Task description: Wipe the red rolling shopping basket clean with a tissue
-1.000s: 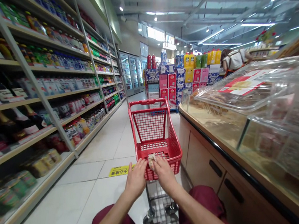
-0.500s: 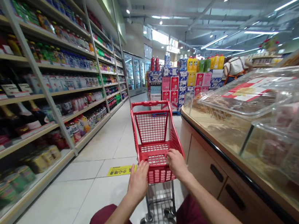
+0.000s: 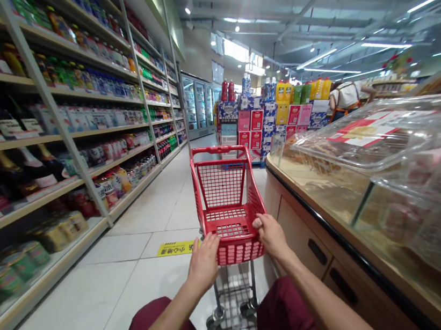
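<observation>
The red shopping cart point(image 3: 224, 217) stands in the aisle straight before you, its upper basket's near rim within easy reach of both your hands. Your left hand point(image 3: 204, 260) lies on the near left corner, fingers nearly straight and side by side, thumb apart, probably steadying the cart. Your right hand point(image 3: 274, 237) is at the right rim, fingers curled inward; you cannot tell from here whether they clamp the rim or hide something. Under the basket, the wheels point(image 3: 216, 321) sit on the tiled floor point(image 3: 133, 299), between your knees, a low position that seems chosen to bring the basket close.

To your right, the surface point(image 3: 301, 227) carries clear plastic packs point(image 3: 372, 125), propped at a slant, likely for display. To your left, shelves point(image 3: 4, 77) hold bottles in rows, presumably to face shoppers. Beyond are stacked cartons point(image 3: 256, 121) and another person point(image 3: 345, 97) bending.
</observation>
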A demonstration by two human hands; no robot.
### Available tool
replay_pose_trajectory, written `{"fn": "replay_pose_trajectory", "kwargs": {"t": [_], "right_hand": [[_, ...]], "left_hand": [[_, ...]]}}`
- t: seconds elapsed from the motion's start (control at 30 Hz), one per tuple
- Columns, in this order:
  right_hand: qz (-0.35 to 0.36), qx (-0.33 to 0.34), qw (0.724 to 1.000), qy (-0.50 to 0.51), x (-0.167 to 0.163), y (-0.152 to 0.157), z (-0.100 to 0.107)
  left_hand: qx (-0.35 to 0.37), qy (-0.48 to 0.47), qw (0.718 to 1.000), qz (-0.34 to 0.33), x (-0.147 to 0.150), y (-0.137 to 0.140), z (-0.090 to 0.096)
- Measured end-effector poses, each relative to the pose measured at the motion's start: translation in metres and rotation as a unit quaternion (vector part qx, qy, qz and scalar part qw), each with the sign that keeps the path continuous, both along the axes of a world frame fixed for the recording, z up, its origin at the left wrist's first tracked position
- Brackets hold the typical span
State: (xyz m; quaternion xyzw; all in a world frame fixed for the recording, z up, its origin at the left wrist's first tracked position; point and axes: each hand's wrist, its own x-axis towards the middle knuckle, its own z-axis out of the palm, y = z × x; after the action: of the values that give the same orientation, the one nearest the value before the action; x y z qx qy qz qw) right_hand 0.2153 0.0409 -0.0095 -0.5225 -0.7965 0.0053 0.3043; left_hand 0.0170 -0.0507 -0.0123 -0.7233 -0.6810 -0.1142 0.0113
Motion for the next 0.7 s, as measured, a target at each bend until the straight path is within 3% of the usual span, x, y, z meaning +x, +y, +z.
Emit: {"fn": "replay_pose_trajectory", "kwargs": {"t": [0.1,0.23,0.37,0.47,0.57,0.7], "right_hand": [[0.015,-0.011,1.000,-0.023,-0.013,-0.005,-0.008],[0.052,0.047,0.997,-0.029,-0.037,-0.028,-0.030],[0.125,0.078,0.988,-0.033,-0.030,-0.021,-0.022],[0.085,0.076,0.993,-0.009,-0.009,-0.004,-0.014],[0.002,0.098,0.994,0.053,-0.019,-0.008,-0.025],[0.060,0.131,0.989,0.044,-0.066,-0.033,-0.048]], "left_hand": [[-0.002,0.006,1.000,-0.002,0.002,-0.001,-0.002],[0.003,0.007,1.000,0.009,-0.002,-0.002,-0.005],[0.009,0.010,1.000,0.020,-0.014,-0.005,-0.008],[0.009,0.011,1.000,0.012,-0.018,-0.006,-0.009],[0.011,0.015,1.000,0.007,-0.013,-0.006,-0.010],[-0.005,0.022,1.000,-0.008,-0.010,-0.006,-0.008]]}}
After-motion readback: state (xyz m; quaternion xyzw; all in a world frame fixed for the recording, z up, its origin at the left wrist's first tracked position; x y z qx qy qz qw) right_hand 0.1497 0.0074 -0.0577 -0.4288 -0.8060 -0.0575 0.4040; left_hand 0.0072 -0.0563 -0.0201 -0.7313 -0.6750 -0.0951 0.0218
